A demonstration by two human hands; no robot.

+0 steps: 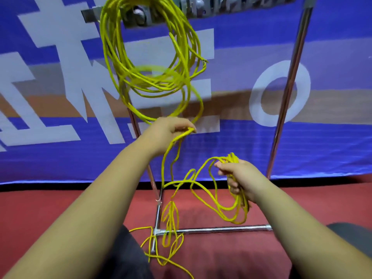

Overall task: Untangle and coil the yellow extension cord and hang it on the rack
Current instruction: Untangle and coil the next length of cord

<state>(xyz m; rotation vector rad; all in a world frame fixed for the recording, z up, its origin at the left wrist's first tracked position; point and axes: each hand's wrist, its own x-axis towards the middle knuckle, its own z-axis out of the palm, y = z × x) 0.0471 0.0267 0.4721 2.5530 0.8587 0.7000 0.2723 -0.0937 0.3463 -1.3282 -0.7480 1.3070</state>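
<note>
A yellow extension cord (150, 77) hangs in a loose bundle of several loops from the top bar of a chrome rack (289, 93). One strand runs down from that bundle to my left hand (171, 130), which pinches it between thumb and fingers. My right hand (236, 179), lower and to the right, grips a small coil of several loops that droop below it. Between and beneath the hands, more cord falls in tangled loops onto the floor around the rack's foot.
The rack's base bar (213, 230) and left upright (138, 133) stand on a red floor (302, 206). A blue banner (231, 150) with large white letters hangs right behind the rack. My dark-trousered knees show at the bottom.
</note>
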